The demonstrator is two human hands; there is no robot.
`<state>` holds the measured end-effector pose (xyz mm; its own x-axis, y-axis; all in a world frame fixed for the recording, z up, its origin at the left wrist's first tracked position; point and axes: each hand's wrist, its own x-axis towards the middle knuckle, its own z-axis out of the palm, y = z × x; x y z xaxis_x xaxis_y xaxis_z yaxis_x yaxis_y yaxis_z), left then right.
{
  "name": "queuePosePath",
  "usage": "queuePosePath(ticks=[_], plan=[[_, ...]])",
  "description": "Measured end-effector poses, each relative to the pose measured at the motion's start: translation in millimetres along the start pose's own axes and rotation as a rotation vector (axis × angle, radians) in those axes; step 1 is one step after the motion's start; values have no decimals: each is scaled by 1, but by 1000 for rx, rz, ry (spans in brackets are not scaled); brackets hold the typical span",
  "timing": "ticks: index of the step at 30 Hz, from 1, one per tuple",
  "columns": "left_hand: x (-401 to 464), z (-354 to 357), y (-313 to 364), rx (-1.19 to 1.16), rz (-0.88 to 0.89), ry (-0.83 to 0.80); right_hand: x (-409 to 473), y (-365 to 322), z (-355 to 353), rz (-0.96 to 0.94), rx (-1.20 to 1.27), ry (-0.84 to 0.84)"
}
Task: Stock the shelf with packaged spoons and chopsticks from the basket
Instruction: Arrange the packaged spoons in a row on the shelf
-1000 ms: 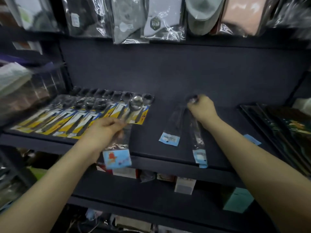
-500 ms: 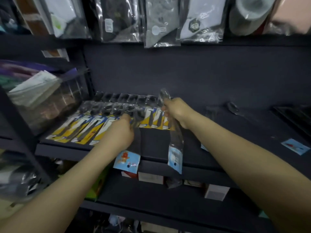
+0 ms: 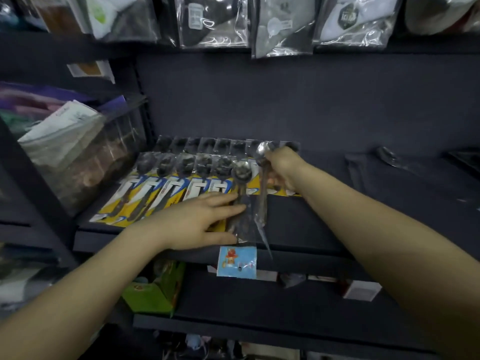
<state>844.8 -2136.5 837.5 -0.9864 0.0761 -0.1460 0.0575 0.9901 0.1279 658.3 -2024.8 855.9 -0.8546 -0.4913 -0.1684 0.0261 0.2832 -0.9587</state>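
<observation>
Two rows of carded spoons (image 3: pixel 181 183) with yellow backing lie on the dark shelf (image 3: pixel 324 224). A clear-bagged spoon with a blue cartoon label (image 3: pixel 237 261) lies at the right end of the front row, its label hanging over the shelf edge. My left hand (image 3: pixel 200 222) rests flat against that bag, fingers spread. My right hand (image 3: pixel 283 168) grips a second clear-bagged spoon (image 3: pixel 262 183) near its bowl, tilted just right of the first. No basket is in view.
More clear spoon packets (image 3: pixel 384 158) lie farther right on the shelf. Bagged goods (image 3: pixel 213 22) hang above. A clear bin with packets (image 3: pixel 67 152) stands at the left. Small boxes (image 3: pixel 361 289) and a green box (image 3: pixel 153 292) sit on the lower shelf.
My left hand laid the blue-label spoon down by the front row and flattened on it. My right hand carried its spoon from mid-shelf over to the rows' right end.
</observation>
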Motion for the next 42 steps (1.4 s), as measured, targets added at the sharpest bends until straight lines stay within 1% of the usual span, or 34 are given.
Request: queuePosePath(ticks=[3,5,7,8,10,12,15,17,20,22,24,27,29,31,32,33,34,35,37,38,39,40,41,42], plan=[[3,-1,2,46,14,26,7,-2,2,-36,-159,66],[5,-1,2,50,12,45,10,0,1,-29,-202,59],[7,-1,2,67,21,68,13,2,6,-24,-295,62],[8,0,2,74,25,81,14,3,8,-46,-358,91],[10,3,1,86,32,99,16,6,14,-135,-497,202],[9,3,1,84,41,122,16,8,18,-190,-555,269],[8,1,2,8,43,193,16,10,18,-205,-552,277],[11,-1,7,-25,98,220,16,11,16,-209,-561,281],[19,2,18,12,180,164,13,10,9,-262,-685,289],[23,5,22,42,186,154,9,7,-3,-330,-769,276],[25,5,26,19,163,176,8,8,-24,-368,-821,269],[25,4,29,3,102,168,9,21,-63,-343,-899,331],[25,3,32,7,74,176,7,32,-91,-264,-1048,443],[28,-1,39,-34,72,269,6,39,-117,-125,-1150,524],[31,-4,44,-69,75,337,7,43,-128,-45,-1157,520],[35,-8,50,-99,76,410,9,46,-138,18,-1140,493],[41,-13,57,-121,81,482,12,49,-146,40,-1118,459],[47,-16,64,-138,88,550,12,50,-151,27,-1114,422],[62,-22,82,-184,101,652,12,49,-159,-60,-1117,376],[69,-24,91,-227,101,681,11,47,-162,-102,-1100,348],[78,-25,101,-288,86,695,9,44,-167,-135,-1030,311],[88,-27,112,-365,55,691,6,41,-171,-144,-860,260],[98,-28,122,-448,6,672,0,37,-172,-130,-579,201],[110,-28,132,-528,-51,633,-7,32,-172,-104,-243,131]])
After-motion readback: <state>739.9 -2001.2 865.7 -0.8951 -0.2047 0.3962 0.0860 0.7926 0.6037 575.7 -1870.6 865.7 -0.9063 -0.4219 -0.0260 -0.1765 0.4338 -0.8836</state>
